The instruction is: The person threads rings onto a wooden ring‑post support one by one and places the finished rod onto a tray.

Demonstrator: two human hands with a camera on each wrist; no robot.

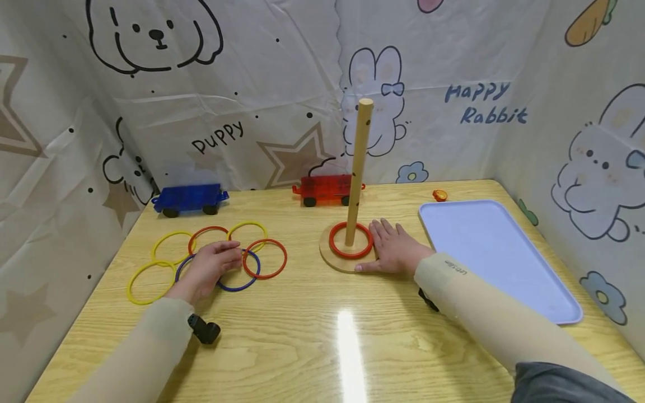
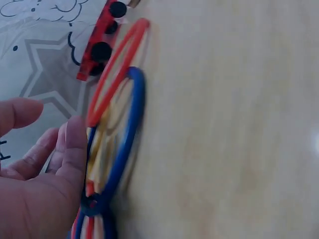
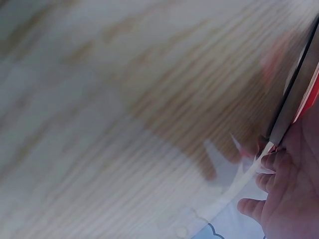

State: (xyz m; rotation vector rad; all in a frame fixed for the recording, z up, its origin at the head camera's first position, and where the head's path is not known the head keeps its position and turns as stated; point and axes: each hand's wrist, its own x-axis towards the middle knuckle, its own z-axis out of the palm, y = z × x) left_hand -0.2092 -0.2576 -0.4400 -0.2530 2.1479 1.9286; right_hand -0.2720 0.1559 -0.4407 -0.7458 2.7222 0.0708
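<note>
My left hand is over a group of thin rings on the table, its fingertips near a red ring and a blue ring. In the left wrist view, the thumb stands apart from the fingers with nothing between them. Several yellow, red and blue rings overlap around and beneath this hand, partly hidden by it. My right hand rests along the right edge of a round wooden base, fingers spread. An upright wooden peg rises from the base, with one red ring lying around its foot.
A blue toy wagon and a red toy wagon stand along the back of the table. At the right lies a pale lavender tray. Behind it sits a small orange object. A printed cloth hangs around the table.
</note>
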